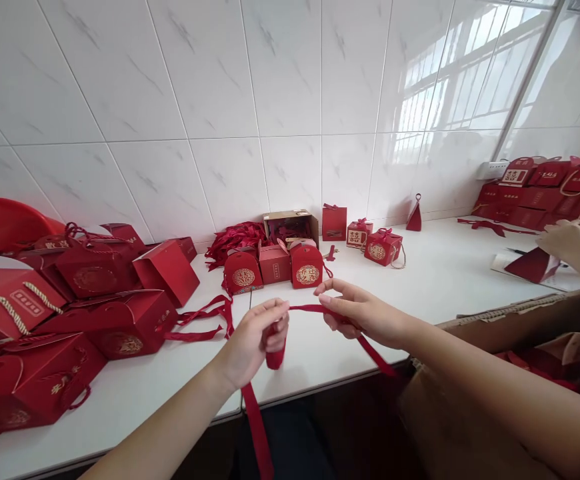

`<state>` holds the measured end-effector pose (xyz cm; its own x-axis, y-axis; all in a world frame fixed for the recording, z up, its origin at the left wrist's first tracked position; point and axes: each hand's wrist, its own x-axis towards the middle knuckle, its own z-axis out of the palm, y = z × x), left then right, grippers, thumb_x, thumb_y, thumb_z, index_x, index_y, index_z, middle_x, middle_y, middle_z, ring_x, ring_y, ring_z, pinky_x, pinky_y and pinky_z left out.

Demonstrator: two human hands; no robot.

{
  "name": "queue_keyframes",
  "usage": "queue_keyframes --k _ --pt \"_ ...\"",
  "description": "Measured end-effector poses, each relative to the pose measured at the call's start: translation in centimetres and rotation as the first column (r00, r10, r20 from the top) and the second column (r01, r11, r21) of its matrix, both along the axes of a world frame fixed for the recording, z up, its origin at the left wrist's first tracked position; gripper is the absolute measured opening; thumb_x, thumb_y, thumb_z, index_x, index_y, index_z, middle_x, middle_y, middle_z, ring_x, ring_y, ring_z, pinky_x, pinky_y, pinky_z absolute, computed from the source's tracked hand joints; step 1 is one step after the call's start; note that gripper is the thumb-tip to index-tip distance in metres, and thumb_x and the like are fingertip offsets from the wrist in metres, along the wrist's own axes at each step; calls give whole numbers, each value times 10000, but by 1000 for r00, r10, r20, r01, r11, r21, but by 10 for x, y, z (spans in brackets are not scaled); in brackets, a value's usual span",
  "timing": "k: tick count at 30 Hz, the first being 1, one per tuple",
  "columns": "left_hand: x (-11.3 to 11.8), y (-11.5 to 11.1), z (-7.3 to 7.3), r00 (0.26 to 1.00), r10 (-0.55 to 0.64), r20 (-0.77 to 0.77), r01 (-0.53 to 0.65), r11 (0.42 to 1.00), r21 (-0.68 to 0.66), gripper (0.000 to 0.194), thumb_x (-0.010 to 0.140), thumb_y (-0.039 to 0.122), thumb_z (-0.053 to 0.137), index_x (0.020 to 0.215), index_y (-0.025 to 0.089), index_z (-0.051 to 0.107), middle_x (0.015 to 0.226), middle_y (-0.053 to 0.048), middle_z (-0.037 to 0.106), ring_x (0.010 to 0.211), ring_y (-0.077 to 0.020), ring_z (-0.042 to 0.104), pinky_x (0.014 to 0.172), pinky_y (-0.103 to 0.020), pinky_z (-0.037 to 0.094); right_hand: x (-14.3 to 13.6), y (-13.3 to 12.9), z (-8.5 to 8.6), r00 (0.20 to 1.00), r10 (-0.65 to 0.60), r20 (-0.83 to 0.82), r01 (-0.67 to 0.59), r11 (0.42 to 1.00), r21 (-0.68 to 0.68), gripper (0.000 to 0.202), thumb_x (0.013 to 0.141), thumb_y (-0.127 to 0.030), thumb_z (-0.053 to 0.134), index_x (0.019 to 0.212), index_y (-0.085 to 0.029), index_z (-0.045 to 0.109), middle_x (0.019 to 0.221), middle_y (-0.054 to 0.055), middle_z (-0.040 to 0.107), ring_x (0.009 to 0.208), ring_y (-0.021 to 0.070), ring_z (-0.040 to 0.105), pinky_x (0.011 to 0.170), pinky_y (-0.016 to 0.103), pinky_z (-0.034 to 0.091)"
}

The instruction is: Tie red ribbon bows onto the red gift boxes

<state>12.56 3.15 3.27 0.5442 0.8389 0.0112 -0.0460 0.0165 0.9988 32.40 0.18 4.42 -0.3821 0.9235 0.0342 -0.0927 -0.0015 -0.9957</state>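
Note:
A red ribbon [259, 430] is stretched between my two hands above the front part of the white table. My left hand [256, 337] is closed on it, pinching with thumb and forefinger, and a loop of red hangs below the curled fingers. One long tail drops past the table edge. With fingers loosely bent, my right hand [353, 310] holds the ribbon further along, and another tail slants down from it. Behind my hands stand small red gift boxes with gold emblems, among them a left box [243, 269] and a right box [306, 265]. Neither hand touches them.
Red gift boxes [130, 327] crowd the left side, with loose ribbons beside them. A ribbon heap [235, 241] lies by an open carton [290, 217]. At right, a co-worker's hand [570, 239] is at a red cone-shaped box [527, 265]. A cardboard box [440, 387] stands at the front right.

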Motion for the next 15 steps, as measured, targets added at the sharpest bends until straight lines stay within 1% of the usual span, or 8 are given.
queue_keyframes --k 2,3,4,6,8,10,12,15 --pt "-12 9 2 994 72 -76 -68 996 64 312 811 403 491 608 190 386 512 66 300 420 -57 218 405 -206 207 1 1 -2 999 31 11 -31 999 -33 288 806 -477 566 900 -222 471 600 -49 541 449 53 298 436 205 180" --pt "-16 13 3 984 113 -136 -95 987 133 321 802 423 501 609 191 395 498 75 261 419 -57 181 404 -208 170 1 2 -2 999 40 15 -39 999 -36 278 812 -475 556 851 -211 478 622 -36 564 446 51 305 436 206 183" --pt "-20 17 3 968 154 -200 -111 971 213 326 789 444 515 613 188 418 496 77 257 428 -60 185 410 -210 165 1 2 -2 999 45 10 -45 998 -34 269 819 -460 545 808 -197 491 656 -18 591 444 49 326 438 209 196" --pt "-24 23 1 923 210 -323 -96 937 336 346 768 487 524 619 178 477 510 69 289 455 -69 232 426 -209 191 2 3 -1 997 65 -42 -67 997 -32 223 824 -389 519 767 -174 535 776 33 646 465 61 423 452 221 252" --pt "-23 27 -4 882 202 -426 -46 936 349 392 778 529 476 625 171 520 510 65 300 460 -76 260 427 -210 206 3 3 1 986 95 -138 -101 994 -40 157 789 -288 493 834 -174 591 959 73 663 561 107 555 499 242 329" --pt "-20 33 -11 857 171 -487 -11 949 315 405 803 521 416 640 171 540 487 71 279 433 -80 256 413 -212 201 6 4 2 968 104 -226 -114 993 -32 262 719 -195 503 956 -202 614 1115 70 630 695 153 628 573 263 390" --pt "-13 41 -20 843 183 -506 -8 944 329 331 809 434 412 650 173 539 487 74 295 424 -81 273 415 -211 220 8 5 2 962 64 -264 -67 998 -2 363 681 -151 547 1026 -245 614 1191 45 600 751 164 644 634 279 423" --pt "-1 63 -35 841 271 -469 -63 909 413 132 766 263 424 726 181 519 562 63 383 486 -89 360 471 -207 292 10 4 1 957 -74 -279 91 995 49 253 693 -218 628 939 -277 626 1231 12 581 711 152 642 668 308 453"
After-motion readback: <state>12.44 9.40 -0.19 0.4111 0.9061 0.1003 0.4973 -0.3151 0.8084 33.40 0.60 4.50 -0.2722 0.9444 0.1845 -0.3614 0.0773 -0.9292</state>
